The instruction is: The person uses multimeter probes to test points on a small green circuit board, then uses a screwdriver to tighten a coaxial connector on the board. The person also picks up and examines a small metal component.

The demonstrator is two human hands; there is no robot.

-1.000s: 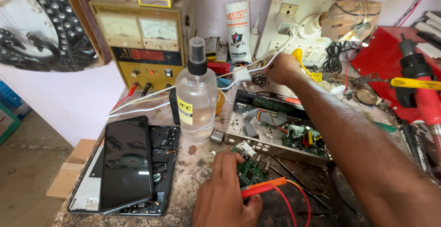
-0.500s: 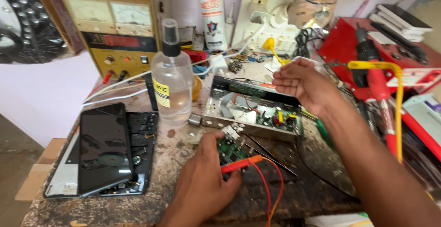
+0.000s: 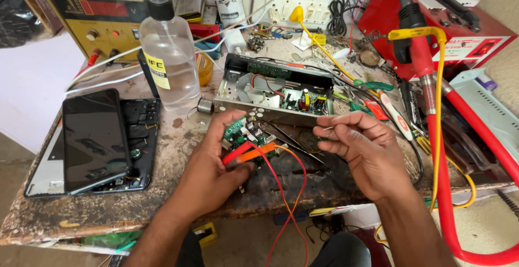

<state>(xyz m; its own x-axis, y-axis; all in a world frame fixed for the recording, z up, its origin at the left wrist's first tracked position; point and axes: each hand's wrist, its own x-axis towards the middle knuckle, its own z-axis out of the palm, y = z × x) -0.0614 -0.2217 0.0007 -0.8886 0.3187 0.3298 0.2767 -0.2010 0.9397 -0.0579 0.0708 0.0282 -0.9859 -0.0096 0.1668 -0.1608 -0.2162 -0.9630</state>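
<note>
My left hand (image 3: 213, 161) holds a small green circuit board (image 3: 237, 130) against the worn bench top, with a red and an orange probe (image 3: 246, 152) pinned under the thumb. Red and orange leads (image 3: 289, 191) trail from them off the front edge. My right hand (image 3: 362, 148) hovers just right of the board, thumb and fingers pinched on a small thin wire (image 3: 326, 128). Behind both hands lies an open metal chassis (image 3: 270, 91) with its electronics showing.
A clear spray bottle (image 3: 168, 56) stands left of the chassis. A dark phone (image 3: 94, 137) lies on an opened device at the left. A yellow power supply (image 3: 97, 7) is at the back. A red handheld tool (image 3: 419, 45) with yellow cable, a red box (image 3: 459, 26) and scattered tools fill the right.
My right hand has drawn back from the far side of the bench to just beside the board. The view has dipped and shifted right. My left hand stays on the board.
</note>
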